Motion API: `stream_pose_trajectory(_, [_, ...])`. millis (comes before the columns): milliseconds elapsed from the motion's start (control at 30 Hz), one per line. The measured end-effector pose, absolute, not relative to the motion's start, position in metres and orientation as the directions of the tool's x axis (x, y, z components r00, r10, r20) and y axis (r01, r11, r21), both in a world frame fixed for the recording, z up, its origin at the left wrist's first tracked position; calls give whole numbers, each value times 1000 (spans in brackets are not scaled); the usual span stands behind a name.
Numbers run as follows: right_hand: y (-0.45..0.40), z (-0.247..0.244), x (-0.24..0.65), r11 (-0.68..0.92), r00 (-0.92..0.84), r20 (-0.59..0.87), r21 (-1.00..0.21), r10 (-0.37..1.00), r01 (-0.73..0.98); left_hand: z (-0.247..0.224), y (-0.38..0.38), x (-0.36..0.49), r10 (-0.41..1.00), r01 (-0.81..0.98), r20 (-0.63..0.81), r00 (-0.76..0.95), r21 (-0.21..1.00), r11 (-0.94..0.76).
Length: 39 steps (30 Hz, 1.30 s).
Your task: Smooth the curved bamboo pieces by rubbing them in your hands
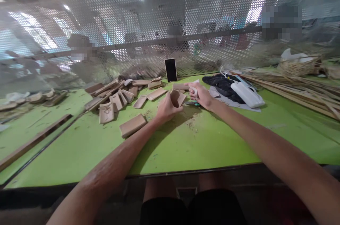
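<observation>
My left hand (167, 107) grips a short curved bamboo piece (178, 98), its hollow side turned up and to the right. Just to the right, my right hand (201, 95) is closed with its fingers curled around a crumpled white scrap (195, 94), paper or cloth, I cannot tell which. The two hands are slightly apart. Below the right hand's fingers lies a tool with a teal part (196, 103), mostly hidden. Behind the hands rests another bamboo piece (180, 86). A larger bamboo piece (132, 125) lies left of my left wrist.
Several bamboo pieces (117, 101) are heaped at left. A phone (170, 70) stands against the perforated metal screen (148, 40). At right are dark cloth (223, 86), a white device (247, 94), long bamboo strips (297, 90) and a basket (299, 65). Dust covers the green table (170, 154).
</observation>
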State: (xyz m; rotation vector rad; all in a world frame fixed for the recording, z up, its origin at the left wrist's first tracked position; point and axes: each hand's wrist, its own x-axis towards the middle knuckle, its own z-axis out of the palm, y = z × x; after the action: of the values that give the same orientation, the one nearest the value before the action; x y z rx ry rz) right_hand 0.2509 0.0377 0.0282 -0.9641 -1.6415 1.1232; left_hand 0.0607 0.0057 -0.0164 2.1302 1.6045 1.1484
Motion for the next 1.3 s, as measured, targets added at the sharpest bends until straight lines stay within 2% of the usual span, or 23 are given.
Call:
stream_pose_trajectory(67, [32,31,250,239,-300,205,-967,932,82,-17,7,60,894,686,442,81,626,-371])
stream_pose_trajectory(133, [23,30,246,333,-298,260,-915,918,226,-18,7,60,895,684,441,72,631,-366])
stream_pose_trajectory(267, [10,23,235,618,-434,440,-576,786,535,-16,3,63,891,699,448,74,614,-367])
stream_pose_trajectory(333, [9,20,232,606,-440,420,-489,794,627,-15,1,65,888,711,456,65,603,-362])
stream_pose_trajectory(467, [12,17,235,561,-409,394,-450,823,695,-15,0,67,892,749,451,34,580,-322])
stream_pose_trajectory(567, [14,18,238,572,-431,382,-457,818,681,-17,0,67,882,748,471,36,572,-336])
stream_pose_trajectory(633, [16,20,239,532,-414,335,-493,847,689,-18,1,67,880,759,474,29,563,-328])
stream_pose_trajectory(700, [18,22,240,525,-392,349,-547,851,652,-19,2,67,881,765,472,17,562,-316])
stream_pose_trajectory(800, [24,26,244,513,-310,409,-718,858,471,-18,3,66,883,766,470,3,567,-304])
stream_pose_trajectory(900, [34,27,252,280,-215,237,-940,947,197,-16,2,65,891,778,453,21,552,-299])
stream_pose_trajectory(967, [41,24,257,149,-200,136,-987,970,52,-14,0,65,898,792,439,35,536,-293])
stream_pose_trajectory(1033, [46,21,260,139,-192,130,-990,973,32,-13,-3,65,902,808,430,38,518,-280])
stream_pose_trajectory(1133, [46,16,258,278,-199,247,-949,948,148,-11,-6,67,904,823,426,40,498,-271])
stream_pose_trajectory(1200, [40,13,253,414,-206,370,-874,906,252,-10,-7,68,900,820,434,43,500,-280])
stream_pose_trajectory(1300, [28,11,244,594,-236,547,-701,803,394,-10,-5,68,899,804,436,37,522,-286])
